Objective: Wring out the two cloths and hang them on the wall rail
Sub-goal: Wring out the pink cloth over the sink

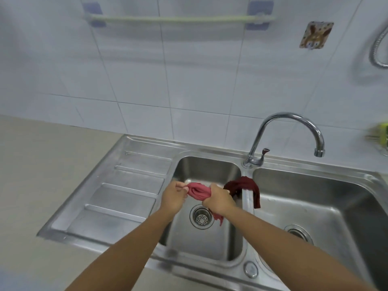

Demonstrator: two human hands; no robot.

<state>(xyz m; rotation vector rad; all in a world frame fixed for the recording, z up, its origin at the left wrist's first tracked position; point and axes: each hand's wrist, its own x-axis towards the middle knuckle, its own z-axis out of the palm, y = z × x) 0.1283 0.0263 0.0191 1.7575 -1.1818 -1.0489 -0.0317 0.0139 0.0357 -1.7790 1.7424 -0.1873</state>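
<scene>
Over sink basin point(206, 164): pink cloth point(198, 192) btwn left hand point(173, 199) & right hand point(219, 201).

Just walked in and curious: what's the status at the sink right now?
Left hand and right hand both grip the pink cloth over the left basin. Dark red cloth draped on divider. Wall rail bare, nothing in the way.

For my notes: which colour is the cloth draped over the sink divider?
Dark maroon cloth, best seen in the head view.
</scene>
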